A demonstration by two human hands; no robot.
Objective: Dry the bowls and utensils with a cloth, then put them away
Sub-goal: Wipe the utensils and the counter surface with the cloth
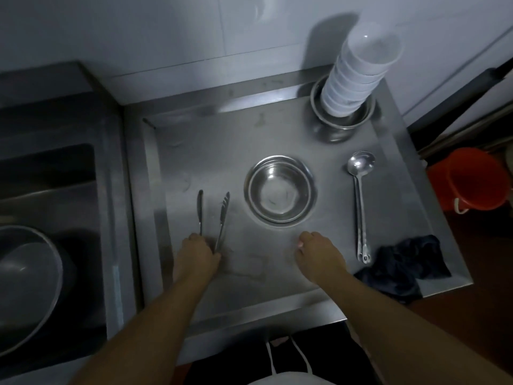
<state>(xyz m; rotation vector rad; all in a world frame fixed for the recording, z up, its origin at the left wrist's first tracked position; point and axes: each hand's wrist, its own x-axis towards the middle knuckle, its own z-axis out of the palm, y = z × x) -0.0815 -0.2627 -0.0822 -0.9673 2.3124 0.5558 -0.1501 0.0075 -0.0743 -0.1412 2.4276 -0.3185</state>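
Observation:
On the steel counter [211, 151], my left hand [197, 252] is closed around the near ends of metal tongs [222, 220], whose two arms point away from me. My right hand [319, 252] rests on the counter with its fingers curled and nothing in it. Just beyond it sit nested steel bowls [280, 190]. Two steel ladles [360, 195] lie side by side to the right. A dark cloth [402, 265] is crumpled at the near right corner. A tall stack of white bowls [358, 76] stands in steel bowls [342, 120] at the back right.
A sink [47, 176] is to the left, with a large steel basin [25, 284] at its near end. An orange bucket [472, 182] stands on the floor past the counter's right edge. A tiled wall [194, 31] runs behind.

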